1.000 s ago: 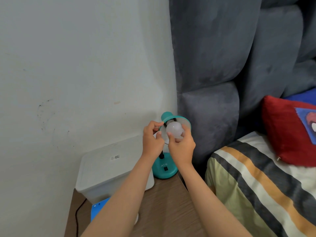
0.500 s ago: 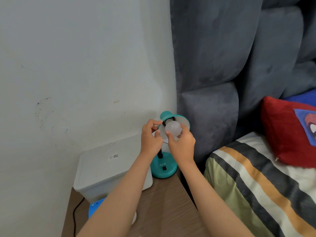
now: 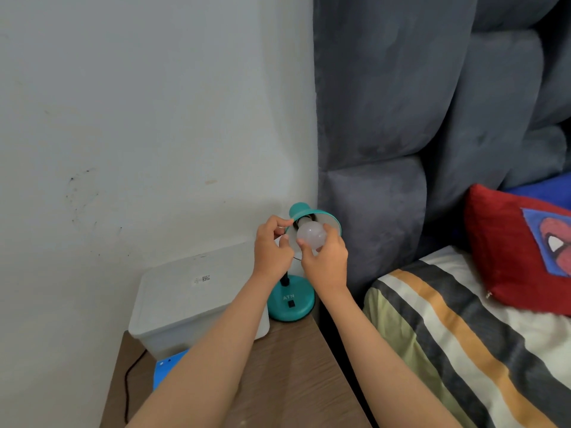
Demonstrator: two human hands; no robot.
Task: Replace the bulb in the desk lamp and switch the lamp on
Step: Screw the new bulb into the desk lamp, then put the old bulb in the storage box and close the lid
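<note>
teal desk lamp (image 3: 291,301) stands at the back corner of the wooden bedside table (image 3: 287,366), just beside a white lidded box (image 3: 191,298) and against the grey padded headboard (image 3: 386,118); shade (image 3: 332,222) is tilted up toward the camera; white bulb (image 3: 311,236) sits in the mouth of the shade, its base hidden inside, so cannot tell if the thread is engaged or how far; right hand (image 3: 327,262) has thumb and fingers curled around the bulb globe; left hand (image 3: 272,248) pinches the near rim of the shade with fingers curled, steadying it; judgement: the step in hand is turning the bulb in the socket, direction not readable; black switch (image 3: 291,303) on the base looks untouched, lamp is unlit; risks: bulb cross-threads if held at an angle to the tilted socket; smooth globe could slip from the fingertips and drop onto the table; twisting hard may swing the bendy neck or tip the light base if the left hand loosens; squeezing could crack the globe; cord (image 3: 128,384) trails off the table's left edge; striped bedding (image 3: 463,335) and red pillow (image 3: 509,251) lie well apart.
</note>
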